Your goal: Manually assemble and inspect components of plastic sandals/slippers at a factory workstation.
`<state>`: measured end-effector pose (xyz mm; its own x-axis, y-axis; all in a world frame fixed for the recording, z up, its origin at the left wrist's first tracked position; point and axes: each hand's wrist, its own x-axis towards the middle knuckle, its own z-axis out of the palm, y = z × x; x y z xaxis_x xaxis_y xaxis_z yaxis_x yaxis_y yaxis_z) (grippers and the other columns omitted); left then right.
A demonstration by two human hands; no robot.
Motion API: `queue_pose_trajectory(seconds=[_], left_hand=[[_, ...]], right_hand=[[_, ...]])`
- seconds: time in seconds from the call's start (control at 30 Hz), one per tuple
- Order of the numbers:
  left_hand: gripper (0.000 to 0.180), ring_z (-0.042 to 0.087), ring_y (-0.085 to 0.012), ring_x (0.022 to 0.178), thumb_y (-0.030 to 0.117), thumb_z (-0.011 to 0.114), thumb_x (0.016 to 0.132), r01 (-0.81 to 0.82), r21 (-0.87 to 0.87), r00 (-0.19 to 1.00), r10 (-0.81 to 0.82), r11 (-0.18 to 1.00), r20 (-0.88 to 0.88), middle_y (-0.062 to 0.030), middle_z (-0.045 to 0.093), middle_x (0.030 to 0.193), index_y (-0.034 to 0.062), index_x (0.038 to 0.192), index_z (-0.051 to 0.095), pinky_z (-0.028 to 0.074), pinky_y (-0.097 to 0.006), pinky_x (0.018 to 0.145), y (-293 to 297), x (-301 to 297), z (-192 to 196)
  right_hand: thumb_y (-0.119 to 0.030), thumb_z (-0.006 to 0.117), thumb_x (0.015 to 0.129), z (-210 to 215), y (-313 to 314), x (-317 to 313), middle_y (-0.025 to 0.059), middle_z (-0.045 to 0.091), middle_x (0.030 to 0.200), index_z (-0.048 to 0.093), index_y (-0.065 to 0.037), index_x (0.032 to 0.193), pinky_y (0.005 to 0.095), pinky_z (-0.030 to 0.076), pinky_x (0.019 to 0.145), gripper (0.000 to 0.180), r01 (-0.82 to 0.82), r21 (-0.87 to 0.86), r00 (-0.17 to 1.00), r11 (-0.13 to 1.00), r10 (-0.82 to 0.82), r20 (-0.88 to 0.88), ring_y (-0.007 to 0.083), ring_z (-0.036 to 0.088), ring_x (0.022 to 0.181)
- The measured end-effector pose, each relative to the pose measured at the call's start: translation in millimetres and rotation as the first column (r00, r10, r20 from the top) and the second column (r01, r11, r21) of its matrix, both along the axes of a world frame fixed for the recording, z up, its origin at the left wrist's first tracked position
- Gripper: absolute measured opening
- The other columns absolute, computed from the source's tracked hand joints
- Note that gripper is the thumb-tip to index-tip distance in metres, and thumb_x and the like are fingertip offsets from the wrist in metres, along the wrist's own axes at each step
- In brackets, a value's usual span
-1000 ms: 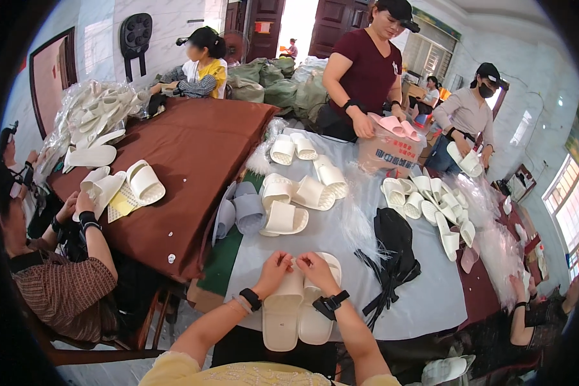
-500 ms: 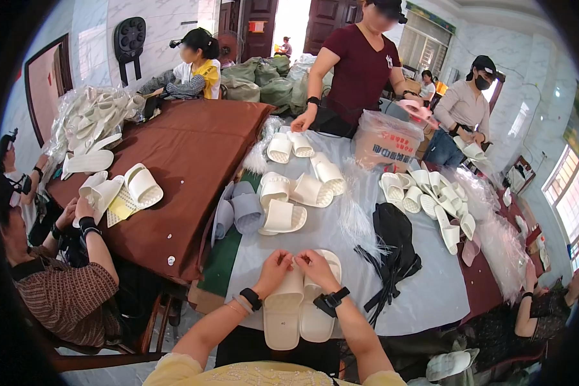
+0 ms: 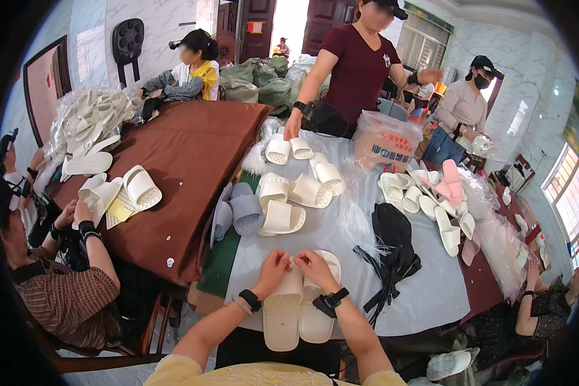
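Slippers (image 3: 299,309), a cream pair side by side at the table's (image 3: 431,296) near edge, lie under the left hand (image 3: 273,269) and right hand (image 3: 312,265), fingertips together at the straps; pressing both evenly would likely keep them aligned.

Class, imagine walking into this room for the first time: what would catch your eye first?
Nearest, the left hand and right hand rest on a pair of cream slippers lying side by side. Beyond them more white slippers scatter over the grey table, beside a bundle of black straps.
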<state>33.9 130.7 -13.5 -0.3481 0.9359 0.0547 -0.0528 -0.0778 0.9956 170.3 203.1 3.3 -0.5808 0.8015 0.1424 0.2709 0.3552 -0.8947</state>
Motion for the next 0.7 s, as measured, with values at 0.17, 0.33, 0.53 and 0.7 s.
queue_pose_trajectory(seconds=[0.17, 0.33, 0.53, 0.7], left_hand=[[0.015, 0.056, -0.0098, 0.067, 0.016, 0.049, 0.091, 0.029, -0.002, 1.000, -0.029, 1.000, -0.012, -0.0039, 0.056, 0.077, 0.0007, 0.091, 0.050, 0.045, -0.023, 0.063, -0.8, 1.9, -0.4], [0.016, 0.055, -0.0092, 0.067, 0.017, 0.049, 0.091, 0.012, -0.012, 1.000, -0.012, 1.000, -0.008, -0.0035, 0.056, 0.078, 0.0006, 0.091, 0.049, 0.046, -0.023, 0.063, -2.1, 2.1, 3.7], [0.018, 0.055, -0.0091, 0.067, 0.018, 0.048, 0.091, 0.023, 0.007, 0.997, -0.024, 1.000, 0.070, -0.0035, 0.056, 0.079, 0.0005, 0.092, 0.049, 0.047, -0.023, 0.064, -0.2, 0.4, -3.3], [0.017, 0.055, -0.0090, 0.067, 0.017, 0.049, 0.091, 0.020, -0.016, 0.998, -0.019, 1.000, 0.064, -0.0035, 0.055, 0.078, 0.0005, 0.093, 0.050, 0.047, -0.023, 0.064, -0.5, 2.0, -1.0]], right_hand=[[-0.016, 0.060, 0.083, -1.1, -0.2, 1.1, 0.0047, 0.061, 0.080, 0.058, -0.001, 0.089, 0.0253, 0.042, 0.064, 0.017, -0.008, -0.001, 1.000, 1.000, 0.008, 0.008, 0.0124, 0.053, 0.071], [-0.016, 0.060, 0.082, -3.5, 0.7, 0.4, 0.0056, 0.060, 0.078, 0.058, -0.001, 0.088, 0.0260, 0.042, 0.064, 0.016, 0.007, 0.012, 1.000, 1.000, -0.007, 0.002, 0.0137, 0.053, 0.070], [-0.016, 0.060, 0.082, -2.4, 0.3, -0.1, 0.0054, 0.060, 0.078, 0.058, -0.001, 0.088, 0.0266, 0.042, 0.063, 0.016, -0.006, 0.025, 1.000, 1.000, 0.006, 0.007, 0.0141, 0.052, 0.069], [-0.017, 0.060, 0.082, -1.0, -0.8, 1.3, 0.0055, 0.060, 0.077, 0.058, -0.001, 0.087, 0.0263, 0.042, 0.063, 0.017, 0.012, 0.029, 1.000, 1.000, -0.012, 0.012, 0.0139, 0.052, 0.069]])
